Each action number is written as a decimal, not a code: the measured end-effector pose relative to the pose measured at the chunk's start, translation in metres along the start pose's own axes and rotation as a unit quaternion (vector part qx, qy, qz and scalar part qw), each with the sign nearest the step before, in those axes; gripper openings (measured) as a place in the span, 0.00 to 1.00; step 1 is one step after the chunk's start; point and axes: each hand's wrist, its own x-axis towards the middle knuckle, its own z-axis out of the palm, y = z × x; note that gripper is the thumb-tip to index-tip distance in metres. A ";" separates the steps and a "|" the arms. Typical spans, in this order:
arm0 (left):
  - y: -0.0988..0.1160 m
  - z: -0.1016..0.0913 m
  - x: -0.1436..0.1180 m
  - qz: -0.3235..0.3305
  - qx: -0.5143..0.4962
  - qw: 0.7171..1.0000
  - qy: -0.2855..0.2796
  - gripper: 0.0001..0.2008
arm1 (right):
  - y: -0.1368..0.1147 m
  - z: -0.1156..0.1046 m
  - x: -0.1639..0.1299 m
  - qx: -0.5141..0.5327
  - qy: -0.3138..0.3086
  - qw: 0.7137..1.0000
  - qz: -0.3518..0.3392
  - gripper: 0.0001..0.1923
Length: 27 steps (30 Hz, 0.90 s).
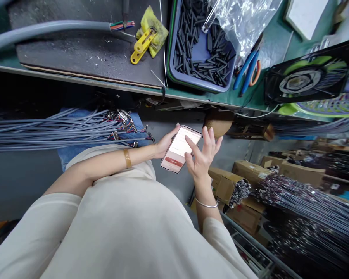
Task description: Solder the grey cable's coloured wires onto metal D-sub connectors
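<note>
A smartphone with a lit white screen and a red button near its bottom is held in front of my body, below the bench edge. My left hand grips it from its left side, and part of that hand is hidden behind the phone. Over the screen's right half is my right hand, its index finger and thumb at the glass and its other fingers spread out. Left of the phone, a bundle of grey cables with metal connectors lies across my lap.
On the green bench are a purple bin of short black tubes, blue-handled pliers, a yellow tool on a sponge, a thick grey cable and a black fan. Cardboard boxes and cable bundles stand at right.
</note>
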 end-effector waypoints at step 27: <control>0.008 -0.002 -0.002 0.030 0.010 0.998 -0.054 0.45 | 0.007 -0.007 -0.047 -0.029 0.055 0.998 -0.005 0.28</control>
